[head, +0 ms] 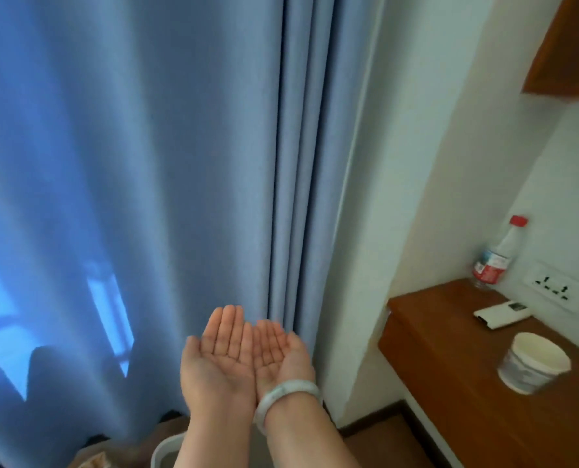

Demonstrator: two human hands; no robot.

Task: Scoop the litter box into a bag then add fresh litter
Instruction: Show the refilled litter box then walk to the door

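While both palms face up before the curtain point(146, 163), the left hand point(220, 359) and right hand point(281, 352) lie side by side, fingers straight, inner edges touching, holding nothing. A pale bangle point(281, 396) rings the right wrist. Under the left forearm, at the picture's bottom edge, a white curved rim point(164, 449) shows, perhaps the litter box; its long axis cannot be told. At the desk's point(450, 349) far corner stands a bottle point(494, 261), its red-and-white label unreadable; a tub point(535, 363) sits mid-desk, its print blurred.

Camera on my head looks forward and down: left hand point(222, 363) and right hand point(279, 354) near, curtain point(146, 163) far, tabletop point(450, 336) right.
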